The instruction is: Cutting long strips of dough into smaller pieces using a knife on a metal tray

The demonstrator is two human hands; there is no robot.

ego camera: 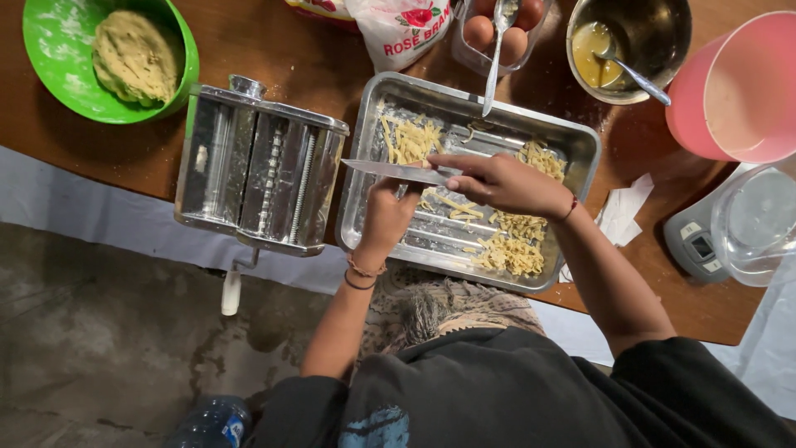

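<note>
Head view: right hand (497, 184) grips a knife (396, 171) over the metal tray (580, 141); left hand (388, 214) seems to steady noodle strips under the blade (partly hidden); several cut noodle piles (516, 249) lie done; dough (134, 56) waits in the green bowl (50, 33).

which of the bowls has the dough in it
The green bowl at the far left, behind the pasta machine. The metal bowl holds yellow liquid and a spoon.
</note>
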